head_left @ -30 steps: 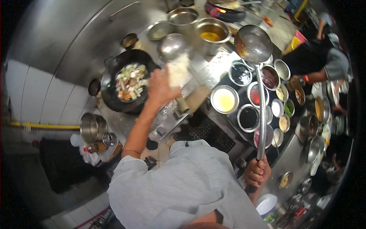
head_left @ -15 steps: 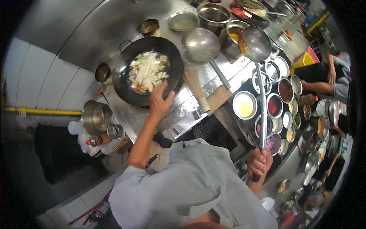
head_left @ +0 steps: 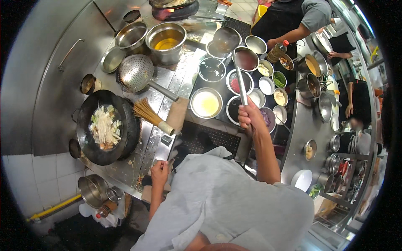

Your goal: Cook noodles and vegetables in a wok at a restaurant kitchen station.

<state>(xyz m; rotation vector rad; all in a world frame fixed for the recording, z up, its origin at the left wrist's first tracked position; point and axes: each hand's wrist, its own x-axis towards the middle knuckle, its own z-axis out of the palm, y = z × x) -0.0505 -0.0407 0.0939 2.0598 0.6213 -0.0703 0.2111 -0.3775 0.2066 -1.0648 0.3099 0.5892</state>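
Observation:
My right hand (head_left: 250,115) is wrapped round the long metal handle of a ladle (head_left: 227,40). The ladle's bowl hangs over the far part of a group of seasoning bowls. At the stove's front edge, my left hand (head_left: 159,172) has its fingers curled in beside the metal panel; what they grip, if anything, is hidden. Beyond that hand, to the left, a black wok (head_left: 87,140) sits on the stove. Pale thin strands and chopped vegetables (head_left: 105,127) lie heaped in it. A bamboo wok brush (head_left: 147,112) lies right of the wok.
A perforated skimmer (head_left: 136,73) and two deep pots, one with yellow liquid (head_left: 166,41), stand beyond the wok. A bowl of pale yellow liquid (head_left: 206,103) is among the seasonings. A person in a dark apron (head_left: 279,21) works at the far right. A steel pot (head_left: 93,191) stands lower left.
My left hand has left the wok's rim and come back to the stove's front edge, its fingers now curled. The ladle has swung over the seasoning bowls. The view has turned right.

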